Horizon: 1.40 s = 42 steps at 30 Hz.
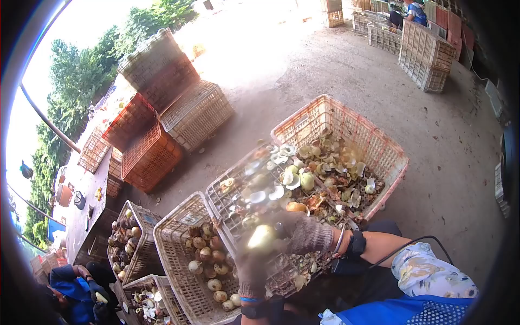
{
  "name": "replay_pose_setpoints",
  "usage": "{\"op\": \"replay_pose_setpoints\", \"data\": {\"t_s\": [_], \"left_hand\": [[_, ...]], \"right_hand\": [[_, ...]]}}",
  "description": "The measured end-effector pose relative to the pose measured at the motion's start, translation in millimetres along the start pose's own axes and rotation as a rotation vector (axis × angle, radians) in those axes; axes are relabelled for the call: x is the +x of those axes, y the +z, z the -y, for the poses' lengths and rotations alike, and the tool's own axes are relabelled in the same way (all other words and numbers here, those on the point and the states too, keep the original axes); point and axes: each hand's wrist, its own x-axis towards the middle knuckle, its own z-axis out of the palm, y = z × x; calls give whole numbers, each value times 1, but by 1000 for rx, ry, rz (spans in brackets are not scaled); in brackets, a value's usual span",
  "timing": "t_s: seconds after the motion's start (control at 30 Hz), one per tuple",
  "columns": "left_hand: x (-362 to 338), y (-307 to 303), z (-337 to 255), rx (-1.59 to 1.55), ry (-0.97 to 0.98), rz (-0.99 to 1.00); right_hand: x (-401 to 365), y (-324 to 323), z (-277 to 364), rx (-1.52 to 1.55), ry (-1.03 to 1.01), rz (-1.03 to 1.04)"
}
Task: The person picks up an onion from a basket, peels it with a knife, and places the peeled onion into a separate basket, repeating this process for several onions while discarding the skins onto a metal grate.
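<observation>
My left hand [252, 273], in a grey-brown knit glove, comes up from the bottom edge. A pale peeled onion [262, 237] shows at its fingers, and the hand appears closed around it. My right hand [311, 234], gloved alike, reaches in from the right with its fingers at the same onion. A blurred patch covers most of the fingertips, so any tool there is hidden. Both hands are above a plastic grate [232, 189] on a crate. Beyond it, a red-rimmed white crate [398, 162] contains peels, skins and some pale onions.
A crate [162, 238] of brown-skinned onions stands left of my hands, beside another onion crate [143, 216]. Stacked crates [197, 111] rise further off. A co-worker [81, 292] sits lower left; another person [416, 13] is at far right.
</observation>
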Motion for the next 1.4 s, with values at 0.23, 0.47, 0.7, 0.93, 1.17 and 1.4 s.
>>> {"op": "replay_pose_setpoints", "data": {"t_s": [0.23, 0.47, 0.7, 0.93, 1.17, 1.4], "left_hand": [[0, 15, 20, -32, -81, -216], [-8, 19, 4, -288, -156, -111], [-12, 5, 28, -355, 5, -78], [-8, 10, 20, -696, 93, 18], [-19, 16, 48, 206, 235, -367], [-3, 32, 10, -142, 99, -198]], "right_hand": [[-6, 9, -7, -428, -220, -10], [-2, 0, -10, -48, -73, -75], [31, -42, -57, -459, 17, -567], [-3, 12, 6, 460, -2, 121], [-12, 27, -6, 99, -234, -90], [6, 48, -101, -31, 155, -100]]}}
